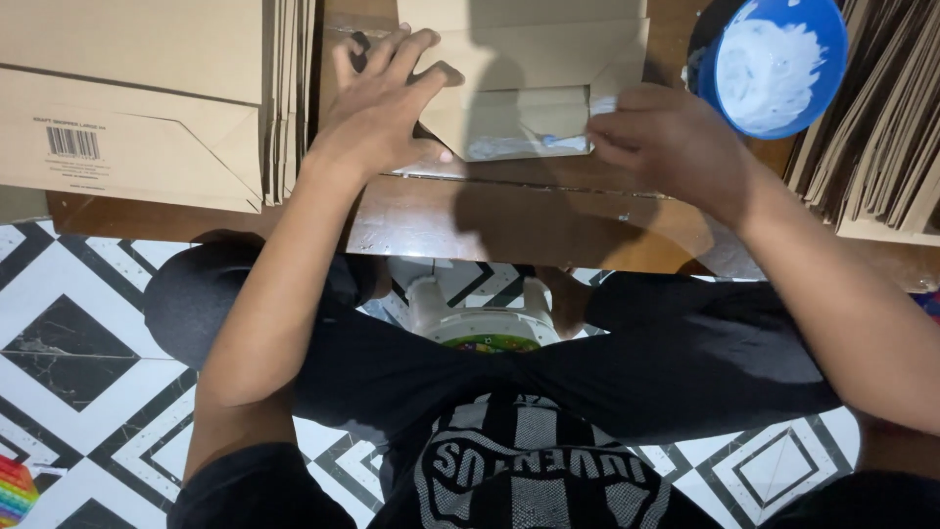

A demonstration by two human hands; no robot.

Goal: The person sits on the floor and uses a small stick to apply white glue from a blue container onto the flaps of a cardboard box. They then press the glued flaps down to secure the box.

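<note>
left hand (pixel 377 98) lay flat, fingers spread, pinning the brown paper bag (pixel 529 83) on the low table (pixel 529 220); right hand (pixel 666 137) pinched a small brush (pixel 568 140), glue part-spread on the bag's flap, fold looked not yet done

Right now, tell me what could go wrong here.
The blue bowl of white paste sits close to the table's far corner and to the right hand; an elbow swing might tip it. Wet paste on the paper bag flap could smear onto the left hand pressing it flat.
</note>
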